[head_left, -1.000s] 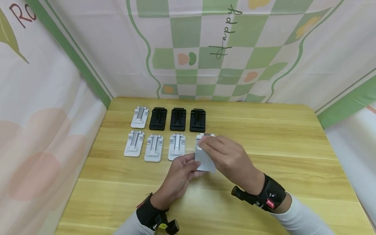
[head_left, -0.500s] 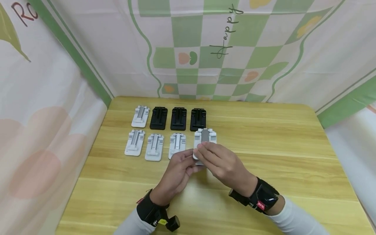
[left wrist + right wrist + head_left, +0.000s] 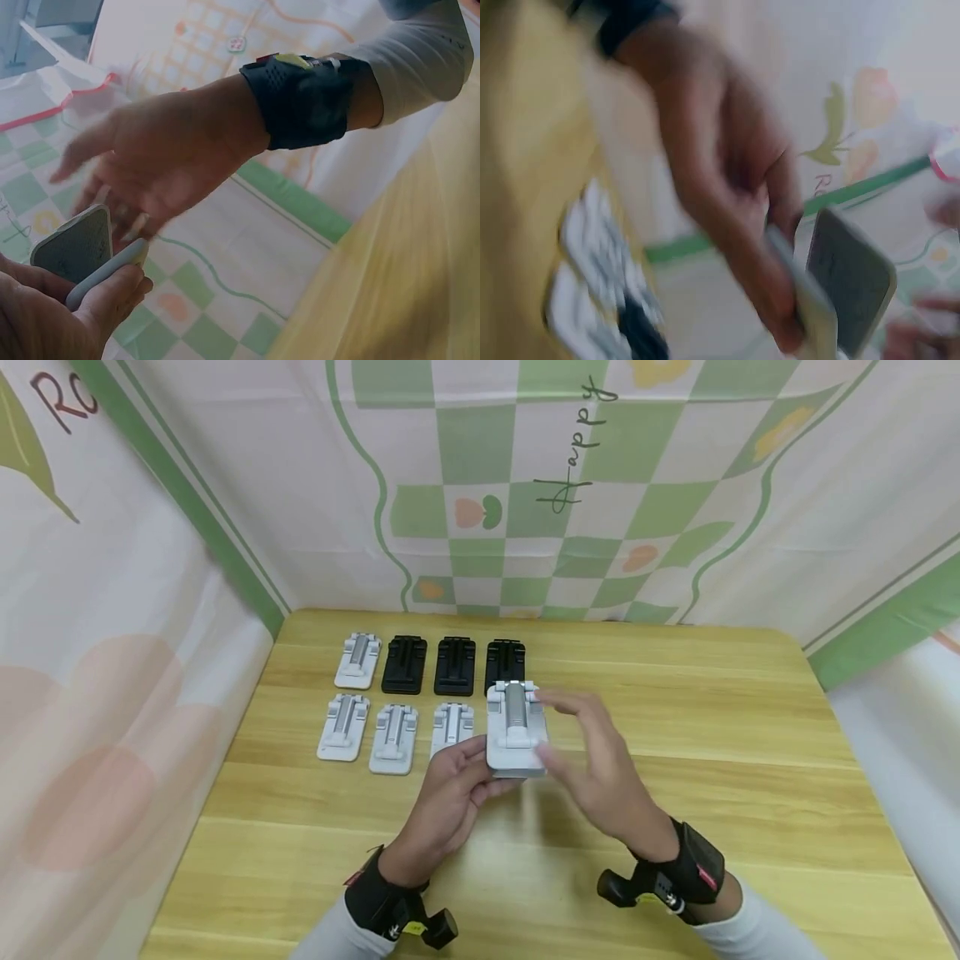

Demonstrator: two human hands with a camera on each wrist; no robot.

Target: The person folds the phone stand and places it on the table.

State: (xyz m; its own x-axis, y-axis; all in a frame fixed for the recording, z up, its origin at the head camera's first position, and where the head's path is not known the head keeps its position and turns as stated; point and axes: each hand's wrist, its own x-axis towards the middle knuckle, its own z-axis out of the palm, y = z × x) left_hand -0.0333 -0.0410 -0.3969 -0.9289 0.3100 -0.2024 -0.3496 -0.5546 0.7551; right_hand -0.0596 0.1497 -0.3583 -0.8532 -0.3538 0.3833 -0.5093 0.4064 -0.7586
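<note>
A white folding phone stand [image 3: 516, 727] with a grey strip down its middle is held up above the table. My left hand [image 3: 453, 806] grips its lower left edge, with the thumb on one side and fingers beneath. Seen from the left wrist, the stand's two plates, a grey-faced one [image 3: 79, 244] and a pale one [image 3: 109, 274], stand apart at an angle. My right hand [image 3: 603, 760] is at the stand's right edge, fingers spread and blurred. In the right wrist view, its blurred fingers [image 3: 922, 330] are apart from the grey plate [image 3: 851, 277].
Behind, a white stand [image 3: 357, 660] and three black ones [image 3: 404, 664] lie in a row on the wooden table [image 3: 712, 718]. Three more white stands [image 3: 342, 727] form a nearer row, the rightmost partly hidden by my left hand. Printed curtains [image 3: 480, 568] enclose the back and sides.
My right hand has let go of the stand and spread its fingers. The stand turned from its plain plate to its strip side, then rose slightly and shifted left in my left hand.
</note>
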